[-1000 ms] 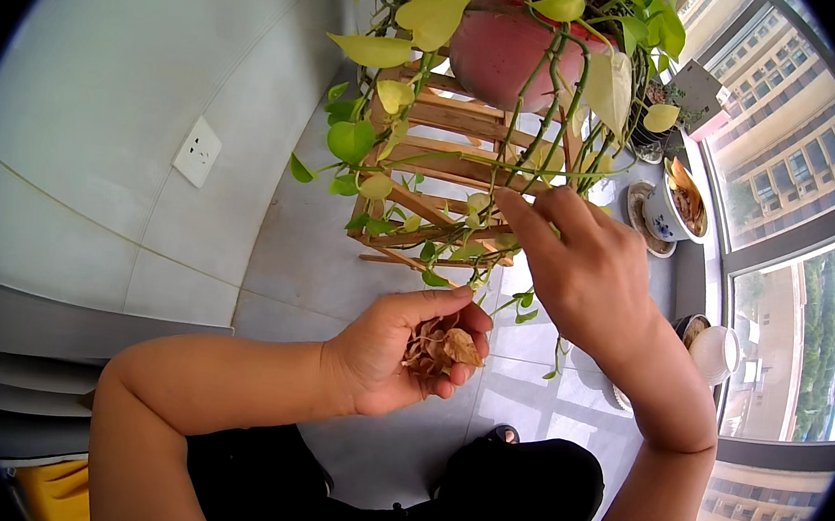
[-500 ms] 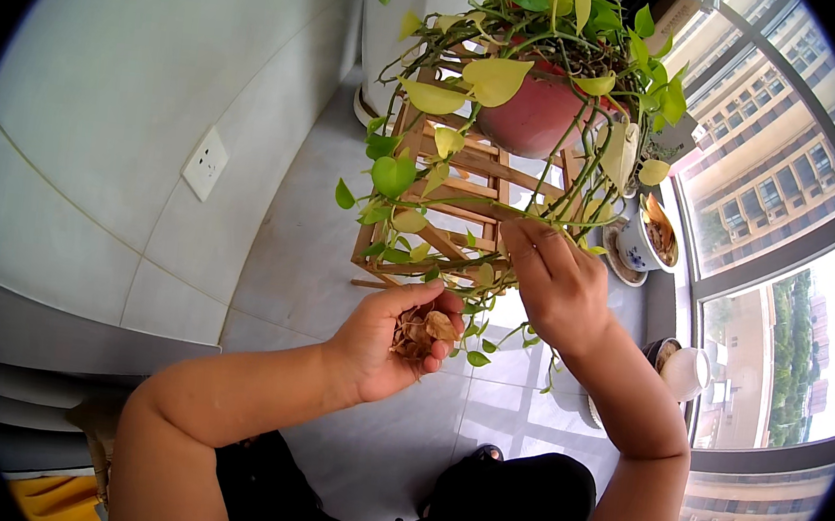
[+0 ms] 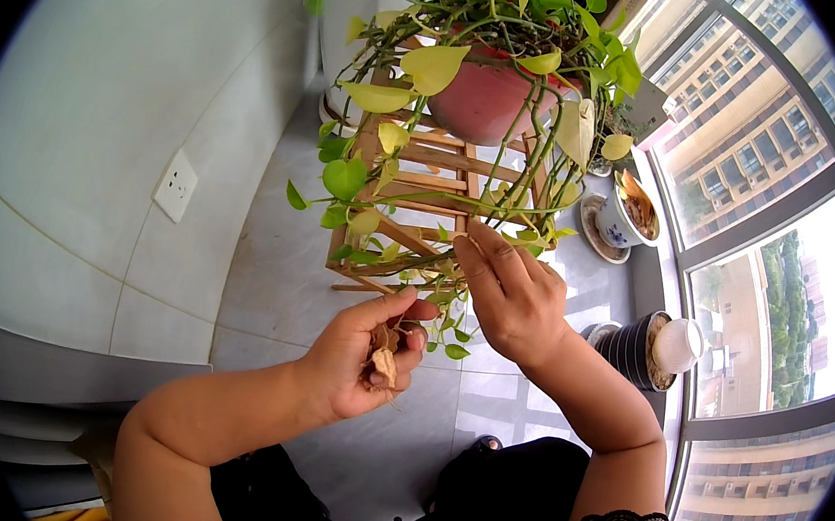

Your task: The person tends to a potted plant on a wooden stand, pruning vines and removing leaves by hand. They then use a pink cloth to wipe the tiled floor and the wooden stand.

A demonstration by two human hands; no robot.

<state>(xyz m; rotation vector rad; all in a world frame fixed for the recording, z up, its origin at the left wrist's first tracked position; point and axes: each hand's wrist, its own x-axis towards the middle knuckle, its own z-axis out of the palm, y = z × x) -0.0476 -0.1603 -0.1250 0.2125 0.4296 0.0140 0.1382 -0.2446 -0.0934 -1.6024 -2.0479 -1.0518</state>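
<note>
My left hand (image 3: pixel 360 355) is curled around a small bunch of dry brown leaves (image 3: pixel 384 363), with the thumb pointing up toward the trailing vines. To its right and a little higher, my right hand (image 3: pixel 513 295) has thumb and forefinger pinched together beside the hanging stems. What lies between those fingertips is too small to make out. Above both hands a pothos plant (image 3: pixel 434 67) with green and yellowing leaves spills from a red pot (image 3: pixel 493 102). The pot rests on a slatted wooden stand (image 3: pixel 425 183), and vines hang over its near side.
A tall white planter (image 3: pixel 350 23) stands behind the stand at left. Along the window at right are a blue-and-white pot (image 3: pixel 633 216) with dry leaves, a dark striped pot (image 3: pixel 627 349) and a white container (image 3: pixel 679 346). A tiled wall (image 3: pixel 67 146) with a socket (image 3: pixel 175 185) bounds the left.
Both hands have shifted left in the picture, as has the whole scene. The right hand is lower, nearer the left hand. The left hand has closed further around the dry leaves.
</note>
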